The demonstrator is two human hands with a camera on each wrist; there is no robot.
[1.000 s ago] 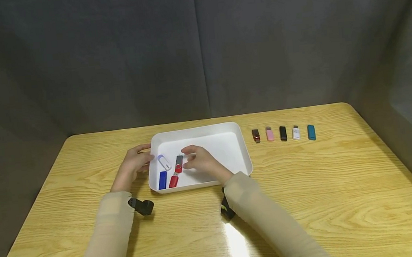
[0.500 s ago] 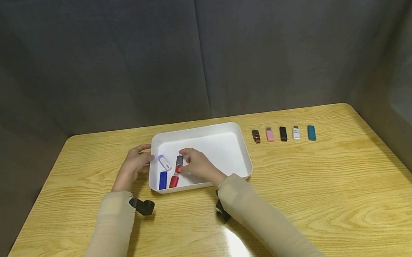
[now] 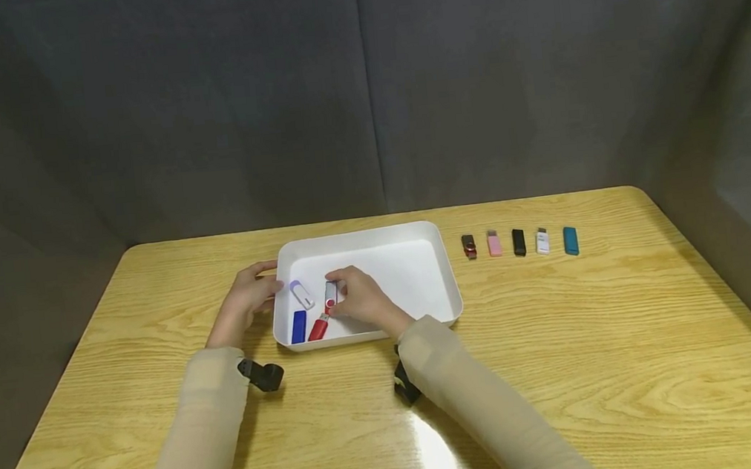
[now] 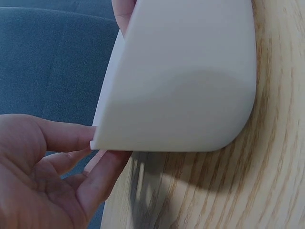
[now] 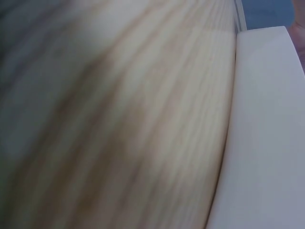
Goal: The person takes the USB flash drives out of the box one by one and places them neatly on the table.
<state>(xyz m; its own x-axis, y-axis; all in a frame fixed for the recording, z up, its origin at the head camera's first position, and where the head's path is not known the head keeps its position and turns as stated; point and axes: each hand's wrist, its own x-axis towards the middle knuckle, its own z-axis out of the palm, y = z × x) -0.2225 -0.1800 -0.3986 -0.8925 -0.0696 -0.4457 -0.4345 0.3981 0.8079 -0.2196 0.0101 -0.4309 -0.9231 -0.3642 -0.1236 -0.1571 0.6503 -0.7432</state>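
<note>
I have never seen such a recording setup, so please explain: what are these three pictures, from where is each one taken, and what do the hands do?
No machine here: a person works with two bare hands, wearing three cameras. The wide picture comes from the head camera. The two close, blurry pictures come from small cameras strapped on each wrist.

On the wooden table stands a white tray. The left hand holds the tray's left edge; the left wrist view shows its fingers at the rim. The right hand pinches a red and silver USB stick inside the tray. A white stick, a blue stick and a red stick also lie there. Five more sticks lie in a row to the tray's right.
</note>
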